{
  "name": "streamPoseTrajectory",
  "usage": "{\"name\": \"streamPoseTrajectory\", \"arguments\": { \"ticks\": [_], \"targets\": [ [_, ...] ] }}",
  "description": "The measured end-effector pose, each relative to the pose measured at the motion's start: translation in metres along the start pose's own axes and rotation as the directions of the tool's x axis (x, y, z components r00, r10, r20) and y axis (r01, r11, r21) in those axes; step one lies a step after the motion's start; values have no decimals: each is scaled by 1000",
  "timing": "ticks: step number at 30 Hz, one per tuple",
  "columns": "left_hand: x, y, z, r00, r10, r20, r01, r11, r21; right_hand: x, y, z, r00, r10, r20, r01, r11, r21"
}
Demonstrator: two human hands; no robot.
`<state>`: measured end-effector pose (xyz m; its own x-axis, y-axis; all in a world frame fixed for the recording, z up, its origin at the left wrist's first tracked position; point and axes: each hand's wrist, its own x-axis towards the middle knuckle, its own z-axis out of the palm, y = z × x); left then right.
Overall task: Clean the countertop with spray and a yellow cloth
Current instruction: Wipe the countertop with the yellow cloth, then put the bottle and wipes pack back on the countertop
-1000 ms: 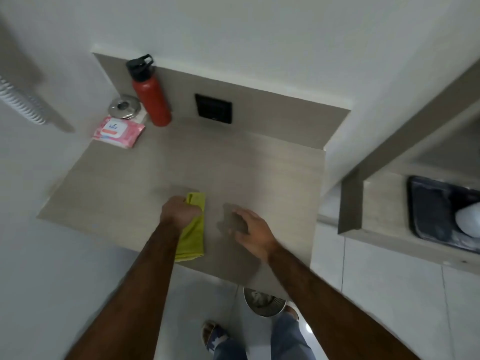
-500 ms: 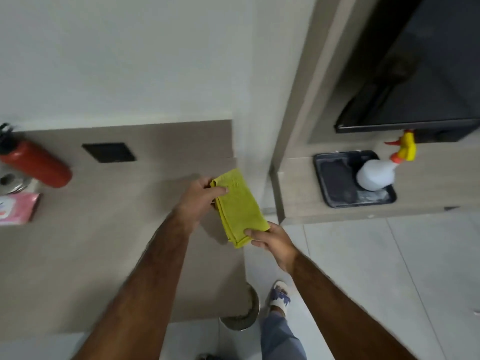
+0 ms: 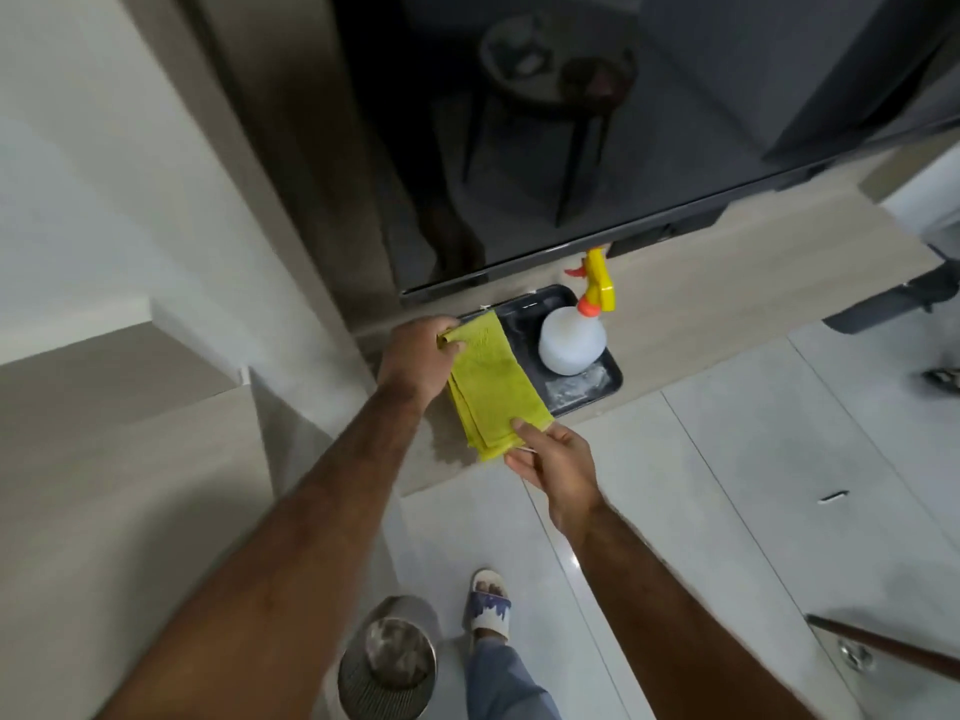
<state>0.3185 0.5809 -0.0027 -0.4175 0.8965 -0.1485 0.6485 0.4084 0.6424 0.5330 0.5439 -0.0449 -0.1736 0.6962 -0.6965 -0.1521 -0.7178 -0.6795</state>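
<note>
My left hand (image 3: 415, 358) pinches the folded yellow cloth (image 3: 493, 387) at its far end; my right hand (image 3: 558, 467) grips its near end; it hangs over the tabletop (image 3: 701, 298), overlapping the black tray (image 3: 592, 392) holding the spray bottle (image 3: 571, 345).

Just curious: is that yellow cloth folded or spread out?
Folded: the yellow cloth shows stacked layered edges, held between left hand and right hand.

The yellow cloth (image 3: 493, 387) looks soft, nappy and matt; the spray bottle (image 3: 571, 340) is cloudy white plastic on a glossy black tray (image 3: 597, 392); the surface (image 3: 727, 283) is pale matt wood-grain, the floor (image 3: 727, 485) shiny smooth tile, the bin (image 3: 387, 667) ribbed metal
</note>
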Motion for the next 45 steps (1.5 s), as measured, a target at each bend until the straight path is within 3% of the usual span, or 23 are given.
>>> {"name": "streamPoseTrajectory", "arguments": {
  "ticks": [6,8,10,11,13,14,16,19,23,27,35,41,45],
  "targets": [
    [57,1,43,998,-32,46,28,996,85,51,-24,0,990,-38,-135,24,994,-105],
    [65,-2,52,998,-25,63,16,990,140,61,-30,1,988,-51,-145,18,975,-220],
    [66,-4,57,997,-23,80,7,981,195,62,-35,2,978,-132,-158,45,885,-464],
    [65,-5,57,997,-11,75,-5,976,217,60,-36,3,965,-220,-144,81,770,-632],
    [55,-6,52,998,49,31,-56,963,263,50,-37,5,906,-421,-33,149,393,-907],
    [47,-8,47,996,91,5,-88,953,291,44,-37,8,870,-490,60,179,199,-963],
    [23,-14,36,987,159,-23,-142,931,335,35,-39,16,805,-533,261,270,-63,-961],
    [-24,-36,16,971,228,-78,-190,924,332,29,-41,35,740,-440,509,420,-289,-860],
    [-85,-82,-18,975,218,-49,-188,919,347,21,-23,70,664,-243,707,566,-454,-688],
    [-144,-138,-61,982,162,-101,-116,924,363,0,17,126,583,-125,803,664,-496,-560],
    [-271,-282,-160,953,-203,-226,278,883,379,-63,133,259,442,127,888,811,-480,-335],
    [-371,-387,-213,808,-451,-380,572,756,318,-106,230,342,366,273,890,870,-441,-222],
    [-423,-445,-233,667,-591,-455,724,659,205,-128,286,386,291,333,897,881,-458,-116]
  ]
}}
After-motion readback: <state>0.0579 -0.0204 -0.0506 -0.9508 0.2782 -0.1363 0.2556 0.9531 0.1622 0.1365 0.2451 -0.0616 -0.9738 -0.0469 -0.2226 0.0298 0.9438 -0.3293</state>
